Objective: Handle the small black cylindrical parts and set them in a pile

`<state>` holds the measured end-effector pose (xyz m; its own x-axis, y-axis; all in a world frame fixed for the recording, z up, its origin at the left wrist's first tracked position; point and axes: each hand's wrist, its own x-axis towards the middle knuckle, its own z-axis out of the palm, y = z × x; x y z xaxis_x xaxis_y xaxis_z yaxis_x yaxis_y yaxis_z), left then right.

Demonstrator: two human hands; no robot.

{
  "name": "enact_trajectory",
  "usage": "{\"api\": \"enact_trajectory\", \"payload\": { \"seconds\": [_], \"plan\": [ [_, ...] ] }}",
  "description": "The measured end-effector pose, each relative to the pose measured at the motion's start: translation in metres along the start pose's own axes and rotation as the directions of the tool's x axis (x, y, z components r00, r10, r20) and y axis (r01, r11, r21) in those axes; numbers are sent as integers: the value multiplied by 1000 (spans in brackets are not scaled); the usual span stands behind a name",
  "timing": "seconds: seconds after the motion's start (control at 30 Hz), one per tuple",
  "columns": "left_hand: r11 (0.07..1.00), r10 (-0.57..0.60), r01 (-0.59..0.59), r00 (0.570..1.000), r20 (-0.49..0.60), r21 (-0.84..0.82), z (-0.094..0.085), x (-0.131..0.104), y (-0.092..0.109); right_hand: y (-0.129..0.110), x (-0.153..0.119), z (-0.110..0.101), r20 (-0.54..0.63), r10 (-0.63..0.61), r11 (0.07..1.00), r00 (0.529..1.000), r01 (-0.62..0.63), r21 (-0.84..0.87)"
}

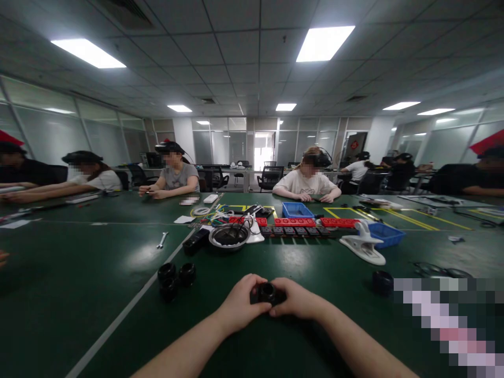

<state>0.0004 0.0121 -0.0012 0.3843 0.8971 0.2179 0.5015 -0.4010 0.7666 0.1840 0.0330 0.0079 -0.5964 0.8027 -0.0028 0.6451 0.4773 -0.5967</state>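
On the left of the green counter [98, 294], three black round pieces [168, 290] stand clustered, nearer the left hand than the right. The left hand [241, 301] then grips one side of another black ring-like piece [263, 297], which sits directly between both hands, neither nearer, its opening tipped upward; fingers hide too much to tell its long axis. The right hand [297, 299] grips the opposite side. Farther right, apart, lies a dark round piece [382, 282]. No brand, label or writing is legible on any piece.
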Motion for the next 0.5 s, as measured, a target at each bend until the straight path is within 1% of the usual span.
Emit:
{"api": "enact_trajectory", "payload": {
  "seconds": [0.07, 0.13, 0.2, 0.27, 0.33, 0.37, 0.43, 0.5],
  "plan": [
    [1000, 8, -8, 1000, 22, -9, -1, 0, -1, 2, 0, -3, 47, -11, 1000, 999, 10, 29],
    [1000, 6, -5, 1000, 28, -20, 0, 0, 0, 0, 0, -2, 37, 14, 1000, 999, -15, 20],
    [1000, -7, 6, 1000, -9, -23, 2, 0, 1, -5, 0, 4, -37, 71, 997, 997, -72, -23],
    [1000, -28, 27, 996, -86, -7, 5, 0, 3, -10, 1, 12, -146, 122, 988, 982, -134, -79],
    [999, -37, 40, 988, -148, 17, 8, 0, 3, -14, 2, 18, -231, 138, 977, 963, -170, -127],
    [999, -35, 41, 987, -159, 30, 9, 0, 2, -15, 2, 20, -251, 132, 975, 959, -171, -143],
    [998, -19, 29, 986, -163, 61, 10, 0, -1, -13, 1, 19, -240, 98, 978, 966, -137, -154],
    [996, 0, 15, 985, -172, 87, 9, 1, -5, -8, 1, 13, -182, 47, 988, 982, -73, -136]
  ]
}}
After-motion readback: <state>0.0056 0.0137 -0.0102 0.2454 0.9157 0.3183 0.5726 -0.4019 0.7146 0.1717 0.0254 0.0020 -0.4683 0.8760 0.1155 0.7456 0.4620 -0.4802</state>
